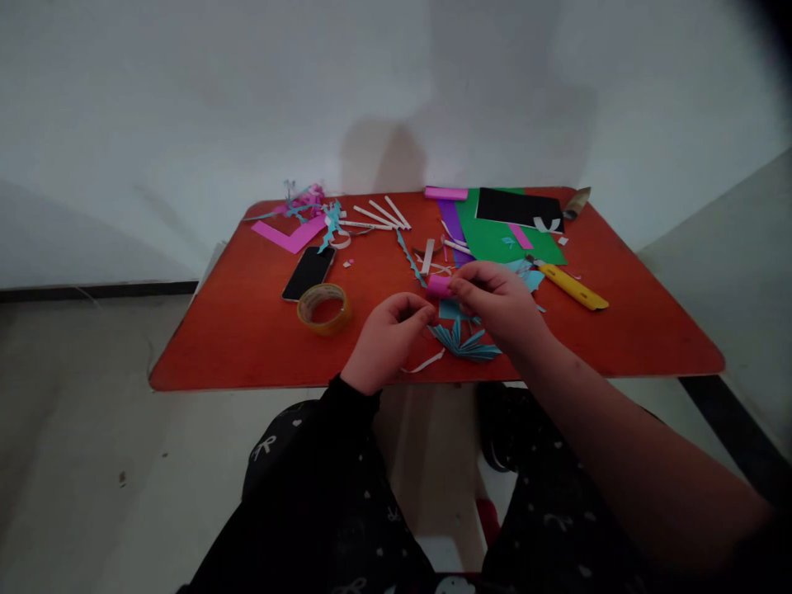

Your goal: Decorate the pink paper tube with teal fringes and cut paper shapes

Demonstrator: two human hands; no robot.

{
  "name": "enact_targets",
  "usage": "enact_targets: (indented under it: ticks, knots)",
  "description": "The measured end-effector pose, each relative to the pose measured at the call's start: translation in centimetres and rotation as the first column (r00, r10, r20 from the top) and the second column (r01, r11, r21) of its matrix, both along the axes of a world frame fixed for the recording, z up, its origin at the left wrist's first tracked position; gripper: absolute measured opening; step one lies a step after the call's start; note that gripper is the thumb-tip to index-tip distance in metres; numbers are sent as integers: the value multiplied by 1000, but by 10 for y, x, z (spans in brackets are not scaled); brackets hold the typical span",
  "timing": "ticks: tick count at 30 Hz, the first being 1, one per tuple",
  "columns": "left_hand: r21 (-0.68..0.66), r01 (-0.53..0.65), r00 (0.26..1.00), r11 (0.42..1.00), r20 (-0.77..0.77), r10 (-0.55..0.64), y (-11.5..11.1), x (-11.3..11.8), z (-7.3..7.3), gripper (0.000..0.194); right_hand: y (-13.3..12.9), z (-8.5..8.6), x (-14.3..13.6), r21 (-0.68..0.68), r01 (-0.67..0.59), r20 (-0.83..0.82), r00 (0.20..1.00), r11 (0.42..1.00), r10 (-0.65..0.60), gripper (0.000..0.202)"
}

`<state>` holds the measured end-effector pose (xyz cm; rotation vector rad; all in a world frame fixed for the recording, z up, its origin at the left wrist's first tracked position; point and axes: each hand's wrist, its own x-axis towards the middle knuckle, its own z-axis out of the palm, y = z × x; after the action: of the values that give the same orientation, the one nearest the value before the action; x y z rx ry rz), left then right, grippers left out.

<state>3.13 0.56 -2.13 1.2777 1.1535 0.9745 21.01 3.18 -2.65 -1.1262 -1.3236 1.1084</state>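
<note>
Between the thumb and fingers of my right hand [495,301] is a small pink paper roll [438,286]. My left hand [391,334] is just to its left, thumb and fingertips pressed together; whatever they pinch, if anything, is too small to make out. Below my right hand lies a pleated blue paper fan [467,342] near the table's front edge. A piece of flat blue paper [451,310] shows between the hands. Near my left wrist a thin white strip [426,361] rests on the red table [235,338].
A tape roll [324,309] and a phone [308,273] lie on the left. Several white sticks [371,216] and pink scraps [290,238] are behind. At the right are a yellow cutter [572,286], green paper [495,239] and a black sheet [516,208]. A wall stands behind.
</note>
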Motion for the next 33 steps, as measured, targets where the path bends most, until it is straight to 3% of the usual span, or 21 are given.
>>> enact_targets:
  ticks: [12,18,28,33]
  knots:
    - [-48,-54,992,997,109,59,0,2,-2,31,1,1,2,-21,-9,28,1000,1000,10,18]
    - [20,-41,998,999,54,40,1,3,-5,15,1,4,4,-21,-11,50,999,1000,13,16]
    - [38,-58,998,998,26,57,1,3,-2,16,1,6,5,32,-4,108,994,999,0,12]
    - [170,-71,993,983,-83,86,2,3,-8,22,1,6,4,7,-20,95,995,1000,19,16]
